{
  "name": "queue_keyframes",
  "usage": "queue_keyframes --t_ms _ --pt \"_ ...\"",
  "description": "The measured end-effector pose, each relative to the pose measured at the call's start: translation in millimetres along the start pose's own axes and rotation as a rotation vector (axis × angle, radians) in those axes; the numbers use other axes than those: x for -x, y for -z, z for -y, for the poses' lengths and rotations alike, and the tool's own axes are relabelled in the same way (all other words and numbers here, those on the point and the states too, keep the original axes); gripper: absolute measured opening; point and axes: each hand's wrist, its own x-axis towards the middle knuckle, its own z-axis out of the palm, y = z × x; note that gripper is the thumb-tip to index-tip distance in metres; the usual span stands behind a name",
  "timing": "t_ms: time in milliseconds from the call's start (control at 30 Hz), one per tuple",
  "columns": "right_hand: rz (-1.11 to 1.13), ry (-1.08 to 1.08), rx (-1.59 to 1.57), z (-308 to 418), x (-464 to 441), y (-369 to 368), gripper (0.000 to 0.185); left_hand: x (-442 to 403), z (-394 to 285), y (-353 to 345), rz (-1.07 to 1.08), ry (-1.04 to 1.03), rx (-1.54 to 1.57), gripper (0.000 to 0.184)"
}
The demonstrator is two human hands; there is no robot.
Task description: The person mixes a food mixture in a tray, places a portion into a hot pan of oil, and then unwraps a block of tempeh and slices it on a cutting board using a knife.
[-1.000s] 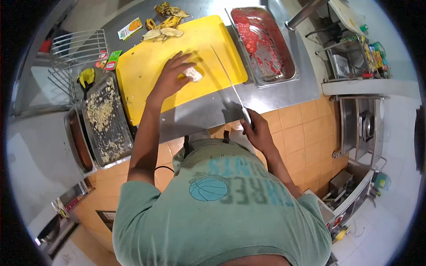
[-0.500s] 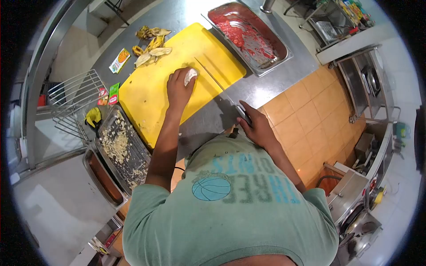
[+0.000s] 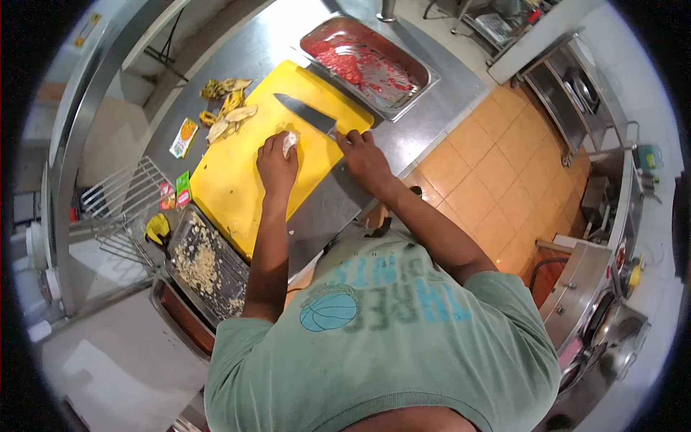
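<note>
Head view: the right hand [image 3: 366, 162] is holding the knife [image 3: 306, 112], now turning its blade broadside over the yellow board [image 3: 227, 173]. The left hand [image 3: 276, 165] is gripping the white piece [image 3: 289, 144] mid-board, so blade and piece are sitting near but apart.

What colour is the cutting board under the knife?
The board is yellow, seen best in the head view.
</note>
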Motion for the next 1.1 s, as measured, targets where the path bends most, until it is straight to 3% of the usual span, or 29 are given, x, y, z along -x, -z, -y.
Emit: queue_keyframes --t_ms 100,200,333,400,533,633,667,800,867,933,1100 --pt "-0.055 -0.055 0.003 3 4 -11 0.051 3 3 -6 0.001 -0.011 0.020 0.036" --pt "-0.103 0.002 0.019 -5 11 -16 0.048 6 5 -13 -0.133 -0.157 -0.023 0.037" --pt "-0.218 0.052 0.024 -10 45 11 0.039 13 -28 -10 -0.180 -0.182 -0.240 0.026" --pt "-0.191 0.141 -0.085 -25 82 35 0.042 12 -32 -20 -0.201 -0.271 -0.106 0.020" --pt "-0.155 -0.085 -0.219 -71 197 65 0.032 28 -118 -39 -0.374 -0.373 0.073 0.014" --pt "-0.094 -0.362 -0.311 -124 314 76 0.029 57 -217 -78 -0.372 -0.460 0.264 0.013" --pt "-0.132 -0.463 -0.363 -138 359 81 0.029 75 -257 -94 -0.326 -0.462 0.256 0.013" --pt "-0.279 -0.844 -0.441 -174 534 122 0.031 146 -394 -184 0.025 -0.805 0.553 0.015" --pt "-0.396 -0.985 -0.374 -184 613 137 0.030 193 -468 -220 0.336 -0.826 0.692 0.013" --pt "-0.504 -1.133 -0.357 -182 676 157 0.030 245 -546 -226 0.702 -0.703 0.754 0.013" --pt "-0.767 -1.394 -0.331 -180 773 178 0.027 335 -670 -256 1.055 -0.941 0.800 0.012"
